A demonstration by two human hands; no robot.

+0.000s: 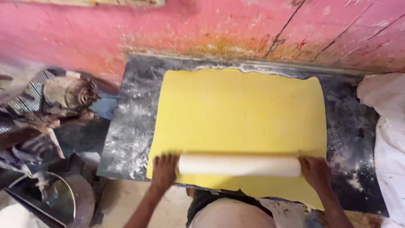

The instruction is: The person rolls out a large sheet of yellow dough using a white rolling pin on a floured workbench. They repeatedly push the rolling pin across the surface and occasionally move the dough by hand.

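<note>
We see a wide sheet of yellow dough (238, 122) spread over a dark, flour-dusted stone desk (135, 126) in the middle of the frame, its far edge close to the cracked pink wall (211, 25) along the top. Across the dough's near edge, low in the frame, lies a pale rolling pin (239, 166). Our left hand (163, 171) presses on the pin's left end and our right hand (314, 171) on its right end; the fingers of both lie flat over the ends rather than curled shut around them. At the left of the frame sits a heap of dusty metal machine parts (63, 101), and a white cloth (386, 126) fills the right edge.
</note>
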